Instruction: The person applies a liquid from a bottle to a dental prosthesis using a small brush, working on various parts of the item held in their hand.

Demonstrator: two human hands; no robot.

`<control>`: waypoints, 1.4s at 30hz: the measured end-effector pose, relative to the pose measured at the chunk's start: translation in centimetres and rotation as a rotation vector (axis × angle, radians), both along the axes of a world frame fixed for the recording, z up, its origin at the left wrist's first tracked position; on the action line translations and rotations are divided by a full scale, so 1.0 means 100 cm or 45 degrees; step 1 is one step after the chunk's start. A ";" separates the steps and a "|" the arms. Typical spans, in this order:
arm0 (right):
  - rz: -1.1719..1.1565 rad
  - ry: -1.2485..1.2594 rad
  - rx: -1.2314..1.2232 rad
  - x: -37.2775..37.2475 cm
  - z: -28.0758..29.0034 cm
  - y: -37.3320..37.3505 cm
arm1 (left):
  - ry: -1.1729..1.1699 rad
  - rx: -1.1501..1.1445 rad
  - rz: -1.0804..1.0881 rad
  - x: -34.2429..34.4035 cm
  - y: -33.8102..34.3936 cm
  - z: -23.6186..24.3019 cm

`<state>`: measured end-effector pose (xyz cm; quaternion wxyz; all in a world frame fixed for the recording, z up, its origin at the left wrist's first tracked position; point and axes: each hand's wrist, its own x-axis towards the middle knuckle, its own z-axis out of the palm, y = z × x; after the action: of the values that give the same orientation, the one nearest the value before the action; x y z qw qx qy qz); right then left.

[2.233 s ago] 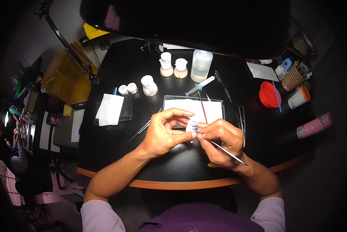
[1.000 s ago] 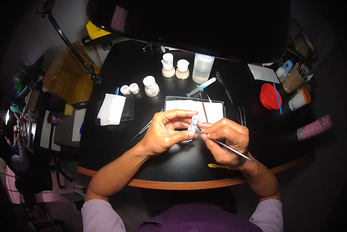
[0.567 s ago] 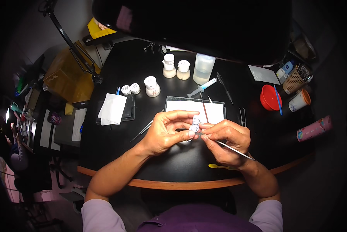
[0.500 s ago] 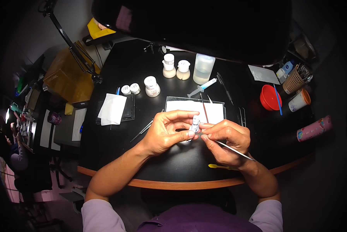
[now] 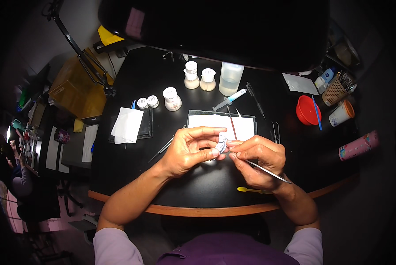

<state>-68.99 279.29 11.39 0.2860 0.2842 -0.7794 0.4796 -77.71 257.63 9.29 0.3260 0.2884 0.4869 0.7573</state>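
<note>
My left hand [image 5: 184, 152] pinches a small pale, lumpy piece that looks like a plaster dental model [image 5: 221, 142], held upright between thumb and fingertips. Close against it, my right hand [image 5: 259, 160] grips a slim silver instrument [image 5: 270, 172] like a pen. Its working tip is at the model's lower right side, too small and covered by fingers to make out. Both hands are above the near side of a white pad on a dark tray [image 5: 202, 120]. On that pad lies a thin brush with a reddish-brown handle [image 5: 232, 124].
Beyond the tray are a blue-tipped syringe [image 5: 229, 100], a translucent bottle [image 5: 231, 79] and white-capped jars [image 5: 172, 99]. A red bowl [image 5: 307, 110] and pink tumbler [image 5: 359, 145] stand right. Tweezers [image 5: 161, 149] lie left; a yellow-handled tool [image 5: 253, 190] lies near the front edge. A dark panel [image 5: 215, 33] overhangs.
The model has turned slightly in my left fingers, showing a different side. My right hand and the instrument have barely moved; the whole view has shifted a little.
</note>
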 end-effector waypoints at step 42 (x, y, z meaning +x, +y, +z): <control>-0.127 0.009 -0.159 0.011 0.000 -0.011 | 0.163 0.047 0.343 0.020 0.010 -0.001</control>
<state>-67.89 278.19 11.36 0.3294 0.2286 -0.7602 0.5113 -75.73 258.65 9.21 0.1844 0.2741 0.5269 0.7831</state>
